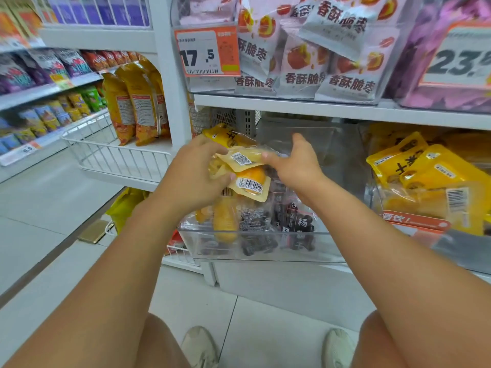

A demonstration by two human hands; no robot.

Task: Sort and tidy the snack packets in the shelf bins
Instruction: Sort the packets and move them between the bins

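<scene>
Yellow, barcoded snack packets (240,160) are gripped by the left hand (194,173) and pinched by the right hand (295,162) above the clear bin (255,245).

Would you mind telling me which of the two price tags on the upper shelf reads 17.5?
The orange-bordered price tag at the left, beside the white jujube packets; the other tag, at the right before purple packets, starts with 23.
</scene>
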